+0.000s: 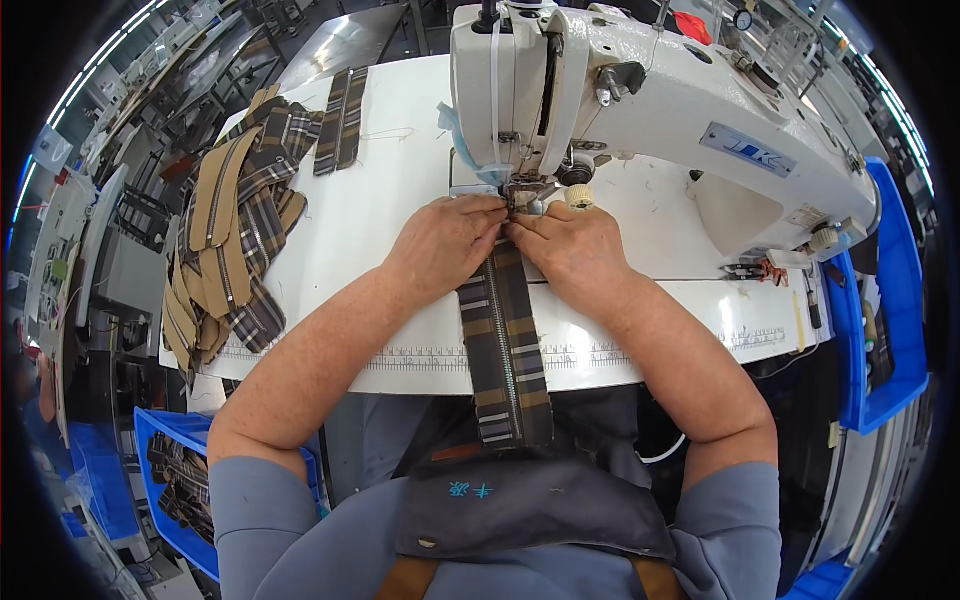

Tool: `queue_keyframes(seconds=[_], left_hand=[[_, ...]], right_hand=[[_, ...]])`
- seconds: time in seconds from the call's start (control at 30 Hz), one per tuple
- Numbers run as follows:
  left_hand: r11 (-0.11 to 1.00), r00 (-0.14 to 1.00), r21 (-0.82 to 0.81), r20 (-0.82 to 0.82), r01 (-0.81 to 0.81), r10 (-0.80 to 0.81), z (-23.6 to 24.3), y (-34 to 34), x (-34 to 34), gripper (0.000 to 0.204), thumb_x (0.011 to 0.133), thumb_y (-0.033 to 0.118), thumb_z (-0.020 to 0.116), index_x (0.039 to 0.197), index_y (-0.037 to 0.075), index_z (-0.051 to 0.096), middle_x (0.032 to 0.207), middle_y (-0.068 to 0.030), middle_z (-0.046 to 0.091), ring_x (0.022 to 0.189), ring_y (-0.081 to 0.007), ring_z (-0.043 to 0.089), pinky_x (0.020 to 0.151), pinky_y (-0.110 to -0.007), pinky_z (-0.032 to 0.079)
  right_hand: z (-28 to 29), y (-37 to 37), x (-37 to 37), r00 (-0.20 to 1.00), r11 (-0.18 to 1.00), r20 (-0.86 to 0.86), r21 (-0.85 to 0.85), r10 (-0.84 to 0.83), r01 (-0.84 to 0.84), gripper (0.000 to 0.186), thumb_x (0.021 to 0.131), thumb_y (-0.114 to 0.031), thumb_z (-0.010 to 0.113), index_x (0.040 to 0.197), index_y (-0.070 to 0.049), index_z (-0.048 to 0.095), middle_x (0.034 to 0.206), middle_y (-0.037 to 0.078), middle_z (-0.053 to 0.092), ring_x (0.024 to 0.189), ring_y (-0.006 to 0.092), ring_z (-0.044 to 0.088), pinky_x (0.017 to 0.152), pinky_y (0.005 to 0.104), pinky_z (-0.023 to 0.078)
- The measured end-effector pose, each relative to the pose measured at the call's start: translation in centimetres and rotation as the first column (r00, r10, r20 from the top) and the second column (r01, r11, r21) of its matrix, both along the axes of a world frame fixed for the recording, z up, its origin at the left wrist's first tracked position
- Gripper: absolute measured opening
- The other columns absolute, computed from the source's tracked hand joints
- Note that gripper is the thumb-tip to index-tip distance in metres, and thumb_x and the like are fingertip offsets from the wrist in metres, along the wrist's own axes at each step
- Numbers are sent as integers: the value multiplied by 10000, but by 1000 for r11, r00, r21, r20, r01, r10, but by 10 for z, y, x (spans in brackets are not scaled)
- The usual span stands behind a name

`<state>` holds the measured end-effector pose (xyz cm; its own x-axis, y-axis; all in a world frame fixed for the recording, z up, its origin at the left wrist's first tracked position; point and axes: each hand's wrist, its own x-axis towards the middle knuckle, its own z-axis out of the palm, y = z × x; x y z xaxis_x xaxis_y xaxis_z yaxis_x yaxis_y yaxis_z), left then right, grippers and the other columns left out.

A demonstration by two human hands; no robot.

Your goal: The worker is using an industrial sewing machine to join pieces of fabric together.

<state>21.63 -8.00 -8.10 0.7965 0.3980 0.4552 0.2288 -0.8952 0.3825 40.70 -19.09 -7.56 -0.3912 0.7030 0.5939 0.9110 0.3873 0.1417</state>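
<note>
A plaid fabric strip with a metal zipper [505,350] runs from the sewing machine's needle area over the table's front edge toward my lap. Both hands pinch its far end close to the presser foot [515,190]. My left hand [445,245] is closed on the strip's left side, fingertips beside the foot. Closed on its right side is my right hand [575,250], its fingers bent near the needle. The white sewing machine [640,90] stands over the strip. My fingers partly hide the fabric's end and the needle.
A heap of plaid and tan zipper strips [230,220] lies on the table's left, with one plaid strip [341,120] apart. Small tools [757,271] lie at right. Blue bins [890,380] [150,490] flank the table. A ruler scale [400,357] runs along the front edge.
</note>
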Motion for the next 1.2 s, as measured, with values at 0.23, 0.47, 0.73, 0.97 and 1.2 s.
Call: queue_keyframes(seconds=[0.23, 0.47, 0.73, 0.97, 1.2], left_hand=[[995, 1000, -99, 26, -8, 11, 1, 3, 0, 220, 935, 89, 679, 1114, -8, 764, 1177, -149, 745, 1108, -316, 707, 976, -400, 567], [972, 1000, 234, -6, -18, 20, 10, -10, -4, 251, 883, 162, 739, 1093, 32, 783, 1199, -111, 746, 1192, -292, 680, 1024, -419, 534], [990, 997, 118, -1, -72, 72, -1, -13, -4, 316, 882, 154, 726, 1160, 7, 755, 1270, -148, 724, 1233, -290, 678, 1003, -393, 568], [988, 998, 142, -5, -57, 59, 2, -13, -4, 328, 882, 143, 721, 1175, 0, 746, 1267, -158, 722, 1174, -305, 704, 996, -380, 580], [996, 998, 74, -23, -50, 52, 1, -17, -6, 335, 913, 195, 696, 1173, -10, 748, 1276, -164, 713, 1206, -312, 684, 998, -391, 574]], right_hand=[[2, 1, 1, 997, 998, -80, -59, 6, -10, 212, 788, -165, 696, 954, -63, 778, 917, 35, 746, 820, 218, 717, 691, 368, 555], [12, -8, 4, 970, 986, -245, -166, -10, -32, 339, 781, -315, 764, 990, -49, 776, 1026, 64, 766, 842, 277, 714, 730, 407, 580], [11, -7, 4, 982, 987, -188, -157, -11, -19, 376, 814, -350, 779, 1055, -61, 762, 1119, 55, 752, 838, 256, 737, 688, 395, 579], [16, -8, 1, 975, 992, -220, -126, -9, -19, 368, 736, -316, 783, 980, -41, 762, 956, 62, 741, 886, 267, 705, 715, 407, 577], [11, -10, 1, 975, 993, -223, -113, -5, -21, 370, 734, -332, 787, 935, -24, 756, 894, 73, 708, 833, 272, 674, 673, 412, 549]])
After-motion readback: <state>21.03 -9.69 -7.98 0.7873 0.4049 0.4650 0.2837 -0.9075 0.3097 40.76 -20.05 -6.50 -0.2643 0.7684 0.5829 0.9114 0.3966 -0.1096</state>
